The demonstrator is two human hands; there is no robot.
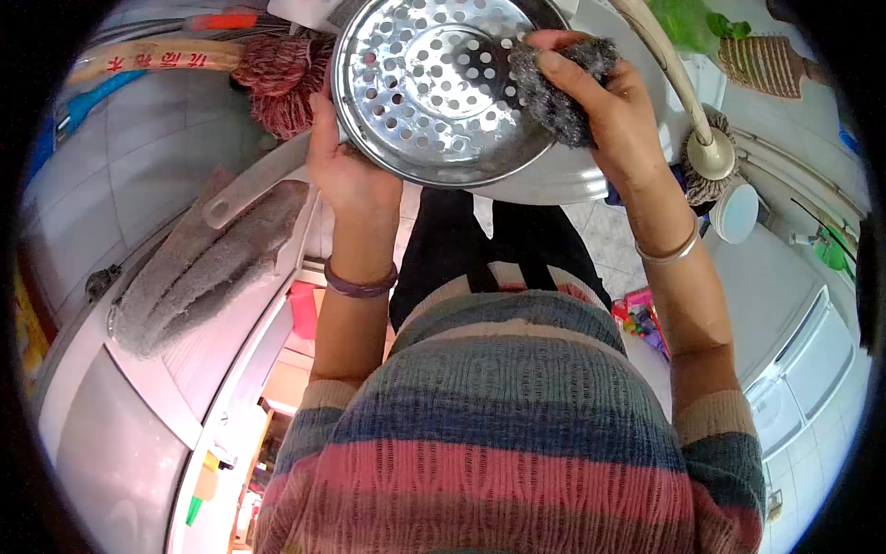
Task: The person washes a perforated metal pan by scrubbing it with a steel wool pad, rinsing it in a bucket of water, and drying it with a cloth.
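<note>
Near the top of the view, a shiny round metal steamer tray (415,115), punched with many holes, is held tilted over a white basin (577,175). My left hand (351,166) grips its left rim, thumb up along the edge and the other fingers hidden beneath. A grey steel wool scouring pad (565,106) is in my right hand (614,111), fingers closed round it. The pad lies against the right inner side of the tray, and its dark reflection shows in the metal.
On the left are a red mop head (281,83), a wooden handle (152,57) with red characters and a grey mop (212,268). To the right stand another mop (711,157), a white bucket (736,212) and a brown ribbed object (761,66). Green leaves (683,23) lie at upper right.
</note>
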